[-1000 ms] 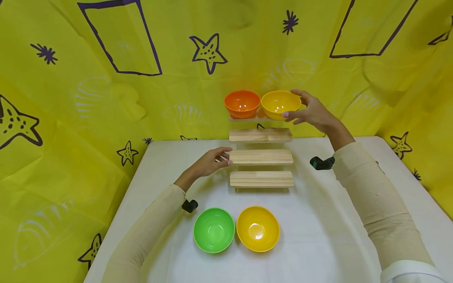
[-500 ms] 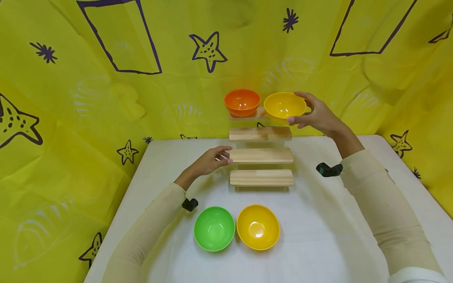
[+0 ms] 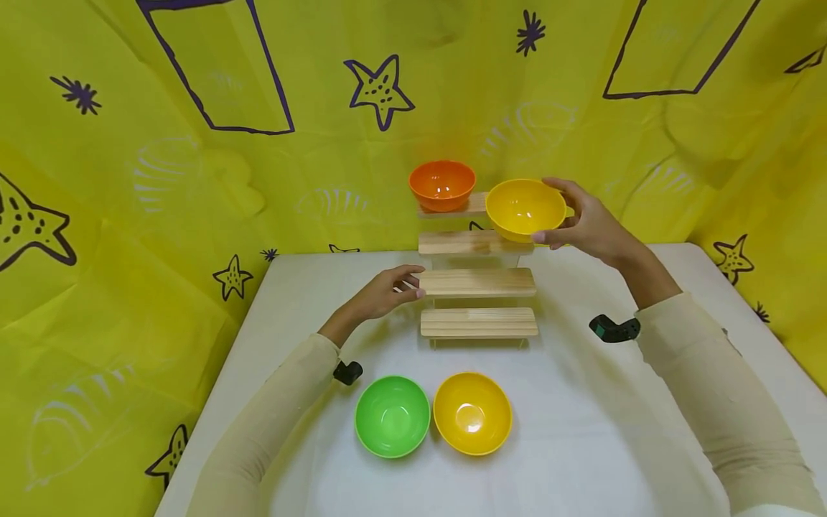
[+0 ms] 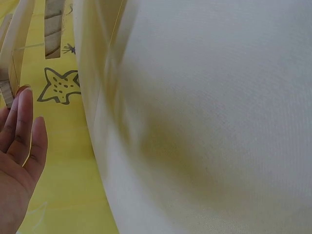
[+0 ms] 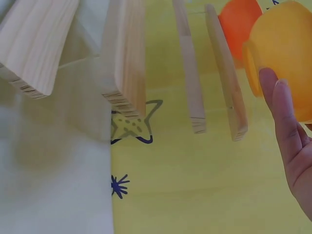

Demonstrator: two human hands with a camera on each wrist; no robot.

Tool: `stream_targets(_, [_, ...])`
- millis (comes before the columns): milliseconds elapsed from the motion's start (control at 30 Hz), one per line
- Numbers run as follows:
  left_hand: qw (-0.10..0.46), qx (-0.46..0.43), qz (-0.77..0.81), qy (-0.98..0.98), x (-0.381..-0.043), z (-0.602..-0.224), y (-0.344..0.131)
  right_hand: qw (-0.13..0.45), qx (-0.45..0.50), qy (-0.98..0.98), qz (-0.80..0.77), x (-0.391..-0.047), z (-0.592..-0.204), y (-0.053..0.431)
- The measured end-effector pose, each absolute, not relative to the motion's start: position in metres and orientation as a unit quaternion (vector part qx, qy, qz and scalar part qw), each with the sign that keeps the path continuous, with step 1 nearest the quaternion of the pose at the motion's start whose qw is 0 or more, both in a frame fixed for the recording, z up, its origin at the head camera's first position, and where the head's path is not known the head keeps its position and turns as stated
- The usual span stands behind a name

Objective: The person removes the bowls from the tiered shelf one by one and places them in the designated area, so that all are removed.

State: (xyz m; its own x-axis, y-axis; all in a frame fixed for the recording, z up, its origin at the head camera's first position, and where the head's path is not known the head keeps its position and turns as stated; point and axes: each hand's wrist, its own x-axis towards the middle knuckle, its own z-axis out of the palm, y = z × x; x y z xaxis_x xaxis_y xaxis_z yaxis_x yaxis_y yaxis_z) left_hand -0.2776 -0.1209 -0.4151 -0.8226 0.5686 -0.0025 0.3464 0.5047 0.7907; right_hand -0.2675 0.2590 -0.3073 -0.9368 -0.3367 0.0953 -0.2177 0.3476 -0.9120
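My right hand (image 3: 591,226) holds a yellow bowl (image 3: 525,208) at its right side, thumb in front and fingers behind. This bowl is in the air, overlapping the right end of the top board in the head view; its underside shows in the right wrist view, beside my fingers (image 5: 282,105). An orange bowl (image 3: 442,185) sits on the left of the top board. My left hand (image 3: 388,294) grips the left end of a stepped wooden stand (image 3: 478,282) at its second-lowest board, thumb at the front edge. In the left wrist view, its fingers (image 4: 22,124) reach that board's end.
In front of the stand, a green bowl (image 3: 392,416) and another yellow bowl (image 3: 472,413) stand side by side on the white tabletop (image 3: 555,445). A yellow cloth (image 3: 291,187) with starfish drawings hangs behind and at the sides.
My right hand has lifted the yellow bowl off the top board and brought it right and toward me, away from the orange bowl. The left hand stays at the stand.
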Motion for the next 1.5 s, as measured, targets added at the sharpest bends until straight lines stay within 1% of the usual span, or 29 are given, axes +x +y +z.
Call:
stream_targets(467, [0.132,0.265,0.422,0.857,-0.275,-0.415,-0.120,0.049,-0.187,0.823,-0.534,-0.235,-0.323,0.267])
stream_targets(733, [0.130,0.266,0.421,0.858,-0.276,-0.416,-0.121,0.058,-0.196,0.813,-0.545,-0.217,-0.336,0.270])
stream_targets(1067, [0.123,0.267,0.419,0.859,-0.277,-0.417,-0.122,0.064,-0.229,0.804,-0.546,-0.206,-0.355,0.271])
stream_targets(1300, [0.136,0.268,0.417,0.858,-0.276,-0.417,-0.121,0.060,-0.231,0.805,-0.543,-0.197,-0.364,0.269])
stream_targets(1500, [0.129,0.269,0.415,0.860,-0.278,-0.418,-0.122,0.071,-0.234,0.800,-0.548,-0.193,-0.368,0.268])
